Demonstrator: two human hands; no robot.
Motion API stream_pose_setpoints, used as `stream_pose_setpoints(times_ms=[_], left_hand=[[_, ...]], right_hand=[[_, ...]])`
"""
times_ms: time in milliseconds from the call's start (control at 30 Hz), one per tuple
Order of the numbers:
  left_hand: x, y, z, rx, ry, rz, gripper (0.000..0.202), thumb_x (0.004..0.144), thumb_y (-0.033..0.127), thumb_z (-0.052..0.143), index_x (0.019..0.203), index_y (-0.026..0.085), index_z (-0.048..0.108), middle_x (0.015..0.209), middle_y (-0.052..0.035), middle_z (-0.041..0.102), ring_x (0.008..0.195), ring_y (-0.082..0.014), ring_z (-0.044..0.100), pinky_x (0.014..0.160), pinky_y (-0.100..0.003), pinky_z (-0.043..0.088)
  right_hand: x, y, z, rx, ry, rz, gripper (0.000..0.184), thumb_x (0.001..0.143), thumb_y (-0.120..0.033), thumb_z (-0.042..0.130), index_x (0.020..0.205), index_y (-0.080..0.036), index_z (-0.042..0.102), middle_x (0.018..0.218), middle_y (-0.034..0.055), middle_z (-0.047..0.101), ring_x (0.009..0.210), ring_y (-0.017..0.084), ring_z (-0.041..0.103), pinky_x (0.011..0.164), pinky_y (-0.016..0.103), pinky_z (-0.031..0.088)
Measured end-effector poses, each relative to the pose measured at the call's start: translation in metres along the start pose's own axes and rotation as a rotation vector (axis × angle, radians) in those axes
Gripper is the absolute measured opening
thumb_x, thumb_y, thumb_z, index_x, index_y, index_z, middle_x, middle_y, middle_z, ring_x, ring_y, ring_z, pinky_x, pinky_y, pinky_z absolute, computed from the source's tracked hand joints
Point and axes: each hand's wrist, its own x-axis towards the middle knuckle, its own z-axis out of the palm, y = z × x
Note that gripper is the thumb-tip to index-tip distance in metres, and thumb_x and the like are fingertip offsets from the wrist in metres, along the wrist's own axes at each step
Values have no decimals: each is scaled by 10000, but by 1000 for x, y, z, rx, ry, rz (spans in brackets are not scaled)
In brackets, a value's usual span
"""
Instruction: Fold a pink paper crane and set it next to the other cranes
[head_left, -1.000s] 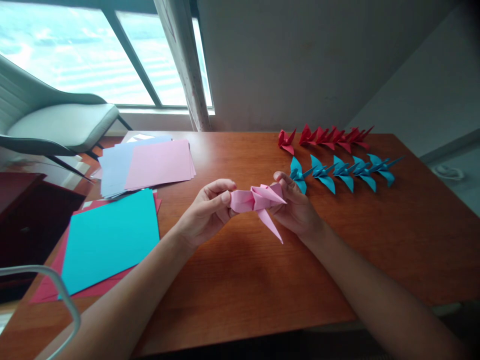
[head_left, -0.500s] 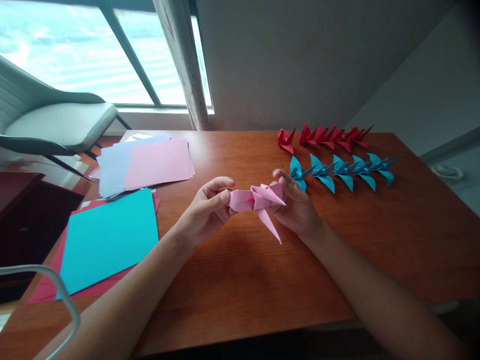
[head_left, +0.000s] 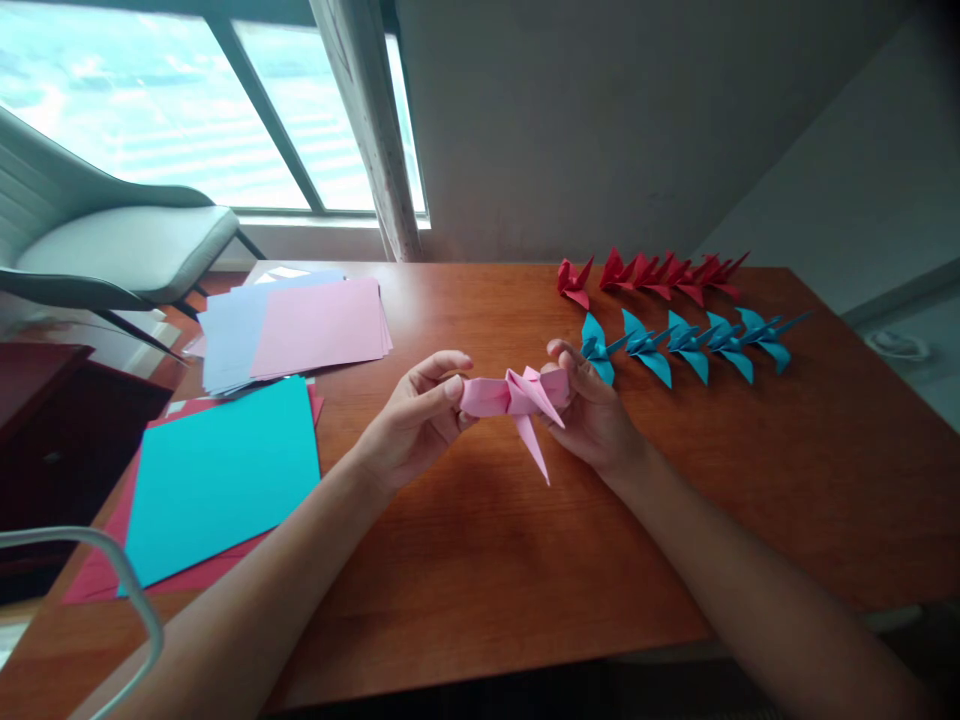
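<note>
A pink folded paper crane (head_left: 516,398) is held in the air just above the wooden table (head_left: 480,560), between both hands. My left hand (head_left: 415,420) pinches its left end with thumb and fingers closed. My right hand (head_left: 594,412) grips its right end, fingers curled round the paper. A pointed flap of the crane hangs down toward me. Right behind my right hand lies the nearest of a row of blue paper cranes (head_left: 686,342).
A row of red paper cranes (head_left: 651,272) lies behind the blue ones. At the left are a stack of pink and pale blue sheets (head_left: 292,328) and a cyan sheet (head_left: 217,478) over red ones. A grey chair (head_left: 112,245) stands by the window.
Both hands have lifted slightly and turned the pink crane a little; its hanging point now reaches less far down and sits a bit further left.
</note>
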Motion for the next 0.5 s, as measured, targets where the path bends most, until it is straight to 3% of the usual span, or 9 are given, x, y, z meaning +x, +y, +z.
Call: stream_pose_setpoints(times_ms=[267,400,500], left_hand=[[-1,0,0,22,-88,-29,230,655,190,924,807,170,753,691,29,706,596,-60,637,613,-153,525],[-1,1,0,16,-40,-18,243,658,205,924,826,182,750,699,32,709,616,-71,644,644,-174,550],[1,2,-2,-13,26,26,249,680,207,914,860,192,743,699,38,703,622,-68,640,633,-162,553]], right_hand=[[-1,3,-4,29,-151,2,166,780,-321,831,875,-255,713,553,-98,459,506,48,405,516,156,422],[1,1,-4,17,-67,-13,230,736,-331,870,857,-249,692,535,-117,456,474,31,400,491,130,419],[4,-3,-2,46,23,-40,288,681,-332,911,838,-247,685,566,-122,538,464,20,413,492,122,441]])
